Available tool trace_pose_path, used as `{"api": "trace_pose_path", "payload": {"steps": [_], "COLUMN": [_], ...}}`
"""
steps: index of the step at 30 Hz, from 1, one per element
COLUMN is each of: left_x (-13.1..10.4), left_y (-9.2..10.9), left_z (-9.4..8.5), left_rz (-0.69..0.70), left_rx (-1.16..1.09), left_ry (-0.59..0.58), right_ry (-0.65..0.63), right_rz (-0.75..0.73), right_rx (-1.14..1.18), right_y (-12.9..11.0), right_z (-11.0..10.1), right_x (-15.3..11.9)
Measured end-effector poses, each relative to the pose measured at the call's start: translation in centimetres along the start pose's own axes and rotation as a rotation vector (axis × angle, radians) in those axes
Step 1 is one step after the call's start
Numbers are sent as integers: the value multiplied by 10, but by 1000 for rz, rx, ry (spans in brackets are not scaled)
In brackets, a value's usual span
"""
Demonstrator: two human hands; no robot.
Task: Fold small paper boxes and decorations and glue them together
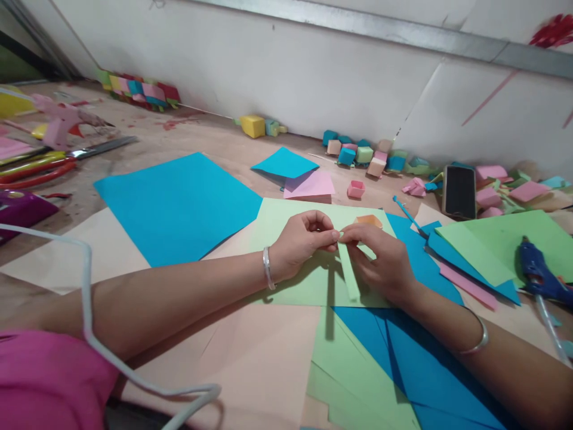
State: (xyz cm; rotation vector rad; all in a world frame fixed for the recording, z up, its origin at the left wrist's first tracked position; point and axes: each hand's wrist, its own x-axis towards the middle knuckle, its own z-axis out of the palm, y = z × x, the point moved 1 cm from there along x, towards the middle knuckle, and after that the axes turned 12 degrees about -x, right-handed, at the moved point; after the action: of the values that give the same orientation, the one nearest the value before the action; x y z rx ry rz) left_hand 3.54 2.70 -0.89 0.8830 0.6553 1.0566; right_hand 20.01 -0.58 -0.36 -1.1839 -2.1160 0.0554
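Observation:
A narrow light green paper strip (348, 270) hangs from between my two hands, its lower end free above a pale green sheet (290, 292). My left hand (308, 239) is closed, pinching the strip's upper end between thumb and fingertip. Right beside it, my right hand (380, 254) is closed on the same end, fingertips almost touching the left ones. The fingers partly hide the strip's top. Just behind the right hand sits a small orange paper box (367, 221). A blue sheet (179, 203) lies to the left.
Paper cubes (364, 154) line the wall, near a phone (459, 192). A blue glue gun (539, 272) lies at right. Scissors (62, 164) and a pink glue gun (60, 119) are at left. A white cable (87, 286) crosses the left foreground.

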Motion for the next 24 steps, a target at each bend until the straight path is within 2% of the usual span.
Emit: {"api": "trace_pose_path", "payload": {"steps": [2, 7, 9, 17, 24], "left_x": [0, 1, 1, 0, -3], "left_y": [0, -1, -1, -2, -1], "left_z": [0, 0, 0, 1, 0], "left_rz": [7, 27, 28, 11, 71], "left_rx": [-15, -43, -36, -31, 81], "left_ry": [-11, -59, -58, -47, -54], "right_ry": [3, -9, -14, 15, 20], "right_rz": [47, 312, 367, 396, 463], "right_rx": [25, 226, 305, 374, 480], "right_y": [0, 3, 4, -1, -3], "right_z": [0, 6, 9, 6, 9], "right_x": [-1, -5, -5, -1, -2]}}
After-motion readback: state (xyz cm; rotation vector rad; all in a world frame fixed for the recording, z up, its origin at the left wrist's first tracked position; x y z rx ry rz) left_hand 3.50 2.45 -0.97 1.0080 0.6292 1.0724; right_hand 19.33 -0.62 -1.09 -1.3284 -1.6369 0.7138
